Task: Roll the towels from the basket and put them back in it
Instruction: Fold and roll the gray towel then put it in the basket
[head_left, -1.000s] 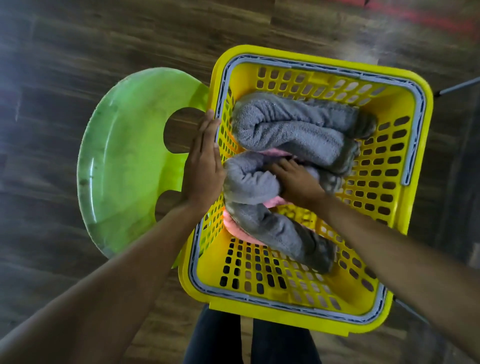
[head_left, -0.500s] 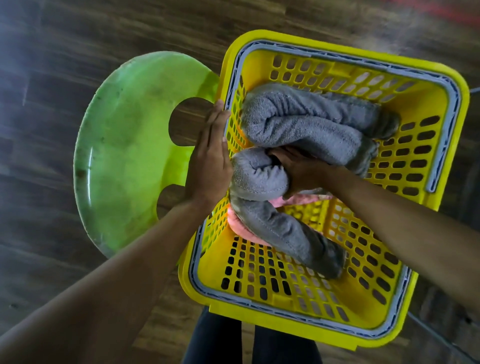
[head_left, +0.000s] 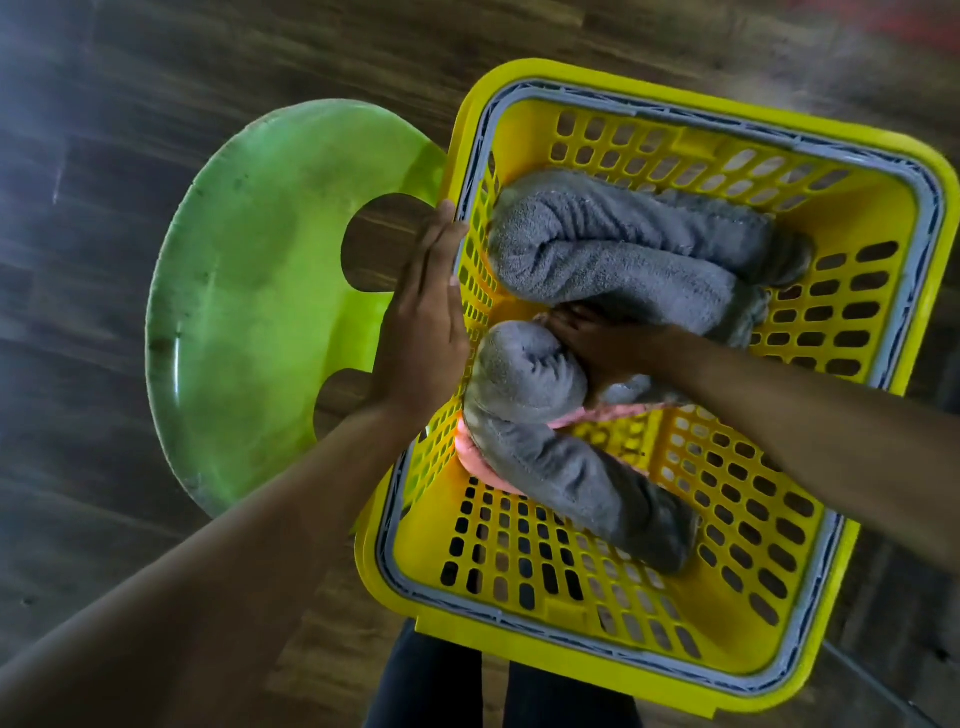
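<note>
A yellow slotted basket (head_left: 613, 587) with a grey rim stands below me. Inside lie rolled grey towels: a thick one (head_left: 623, 249) across the far side and a bent one (head_left: 530, 374) that runs toward the near right, on top of a pink towel (head_left: 470, 454). My left hand (head_left: 423, 332) lies flat with straight fingers against the outside of the basket's left wall. My right hand (head_left: 597, 343) reaches in between the two grey rolls and its fingers dig into the bent roll; the fingertips are hidden in the cloth.
A green plastic stool (head_left: 260, 291) with cut-outs in its seat stands left of the basket, touching it. Dark wooden floor (head_left: 130, 104) lies all around. My legs in dark trousers (head_left: 441, 686) show under the basket's near edge.
My right hand has pushed deeper between the grey rolls, toward the far roll. The view has shifted, so the basket sits further right. My left hand stays on the basket wall.
</note>
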